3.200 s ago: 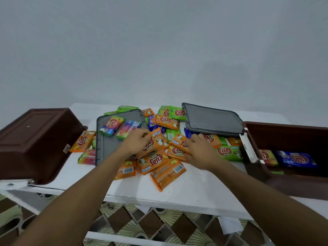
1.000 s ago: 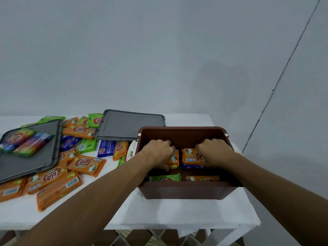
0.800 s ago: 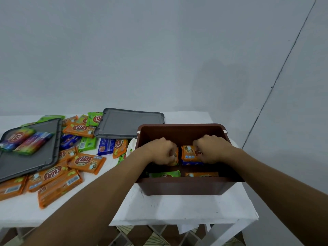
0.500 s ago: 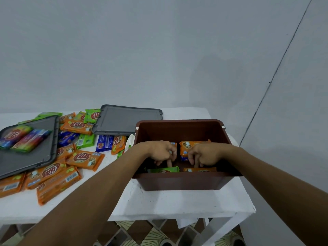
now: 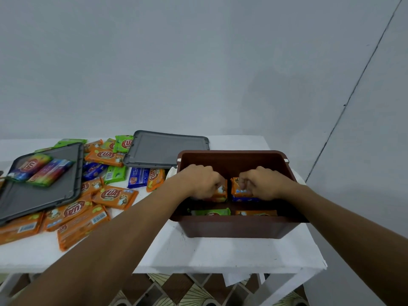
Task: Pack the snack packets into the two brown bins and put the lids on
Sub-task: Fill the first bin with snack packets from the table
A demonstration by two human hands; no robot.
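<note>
A brown bin (image 5: 234, 226) stands at the table's right end. Both my hands are inside it. My left hand (image 5: 198, 182) has its fingers curled round an orange snack packet (image 5: 219, 192). My right hand (image 5: 261, 183) grips a second orange packet (image 5: 239, 191) beside it. A green packet (image 5: 210, 212) and another orange packet (image 5: 256, 213) lie near the bin's front wall. Several loose orange, green and blue packets (image 5: 114, 196) cover the table to the left. One grey lid (image 5: 167, 149) lies behind the bin. Only this bin is in sight.
A second grey lid (image 5: 28, 195) lies at the left with two rainbow packets (image 5: 42, 171) on it. The white table (image 5: 220, 252) ends just right of the bin. A grey wall rises behind. Patterned floor tiles show below the table.
Since the earliest frame my hands carried orange packets from the pile to the right bin. Over the last second they have kept shifting the packets inside it, with the fingers curling again.
</note>
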